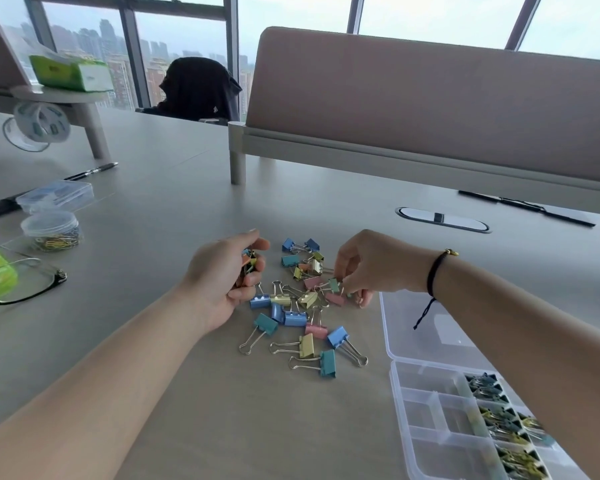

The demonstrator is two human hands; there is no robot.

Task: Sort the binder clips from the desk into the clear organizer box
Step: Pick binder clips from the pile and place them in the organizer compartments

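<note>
While the left hand (227,275) cups several small clips, the loose binder clips (298,306) lie mid-desk, where the right hand (364,265) pinches a green clip (334,285); best lift it straight, clear of neighbouring wire handles, toward the organizer box (430,403).

grey desk (160,209), pinkish divider panel (430,98) along its far edge; tall windows (187,32) show hazy towers.

Both hands (222,275) among binder clips (300,306)
</note>
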